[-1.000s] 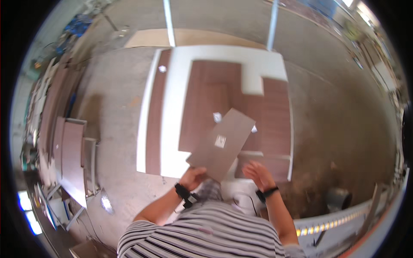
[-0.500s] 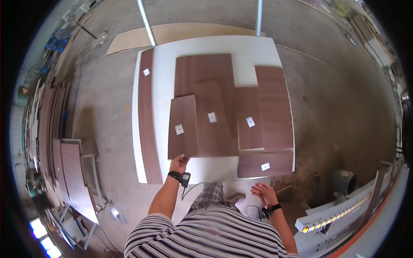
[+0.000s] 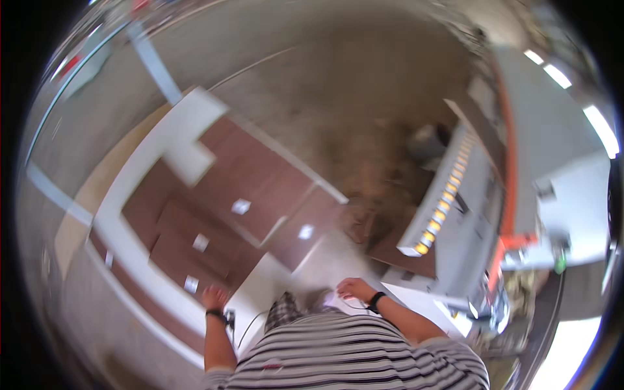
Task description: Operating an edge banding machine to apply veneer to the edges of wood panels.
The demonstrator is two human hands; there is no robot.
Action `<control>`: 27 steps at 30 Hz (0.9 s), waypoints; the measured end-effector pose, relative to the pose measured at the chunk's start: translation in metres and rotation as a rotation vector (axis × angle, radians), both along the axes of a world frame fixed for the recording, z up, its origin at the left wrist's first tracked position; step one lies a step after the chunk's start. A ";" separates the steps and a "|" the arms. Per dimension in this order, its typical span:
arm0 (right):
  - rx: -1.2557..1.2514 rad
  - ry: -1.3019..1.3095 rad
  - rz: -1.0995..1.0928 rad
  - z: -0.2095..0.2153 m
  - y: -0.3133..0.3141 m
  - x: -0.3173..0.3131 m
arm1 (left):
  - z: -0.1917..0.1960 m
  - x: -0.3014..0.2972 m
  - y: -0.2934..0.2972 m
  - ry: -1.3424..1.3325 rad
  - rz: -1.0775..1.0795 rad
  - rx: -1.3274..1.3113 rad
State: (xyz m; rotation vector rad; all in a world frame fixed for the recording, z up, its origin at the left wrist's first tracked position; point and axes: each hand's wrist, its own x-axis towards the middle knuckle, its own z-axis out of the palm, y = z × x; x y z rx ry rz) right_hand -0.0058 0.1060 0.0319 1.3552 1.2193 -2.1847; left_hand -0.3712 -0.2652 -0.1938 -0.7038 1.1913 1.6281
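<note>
Just off the front edge of a small brown panel [image 3: 172, 270] with a white label, my left hand [image 3: 214, 298] has its blurred fingers stretched out. It holds nothing I can see; whether it touches the panel I cannot tell. My right hand [image 3: 354, 290] hangs in front of my body, loosely bent and with nothing visible in it. Several brown panels lie partly overlapping on a large white board [image 3: 140, 185]. One labelled panel [image 3: 296, 237] lies at the board's near right corner. Along the left side runs a long brown strip [image 3: 153, 312].
On the right stands a long grey machine [image 3: 448, 260] with a row of yellow lit segments and an orange edge. A brown board [image 3: 406, 257] lies below its near end. Beyond are a round grey duct [image 3: 426, 146] and debris on the floor [image 3: 370, 97].
My view has swung to the right, so the board and panels now sit tilted at the left and more of the machine shows. My left hand has come slightly off the panel's edge.
</note>
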 end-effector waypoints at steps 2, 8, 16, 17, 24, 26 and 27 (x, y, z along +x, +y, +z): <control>0.130 -0.018 0.038 -0.006 -0.003 0.021 | 0.022 -0.015 0.010 -0.101 -0.045 0.129; 0.071 0.257 -0.491 -0.062 -0.005 0.148 | 0.052 0.026 0.108 0.294 -0.372 0.001; 0.337 -0.002 -0.506 -0.150 -0.062 0.293 | 0.105 0.070 0.202 0.000 -1.048 0.442; 0.590 -0.018 -0.251 -0.185 -0.082 0.330 | 0.108 0.083 0.225 -0.016 -1.080 0.455; 0.790 -0.112 -0.305 -0.226 -0.121 0.359 | 0.114 0.107 0.280 0.628 -1.323 0.339; 0.468 -0.093 -0.794 -0.199 -0.113 0.340 | 0.122 0.104 0.276 0.735 -1.389 0.295; 0.101 -0.008 -1.256 -0.177 -0.107 0.315 | 0.142 0.101 0.275 0.661 -1.421 0.189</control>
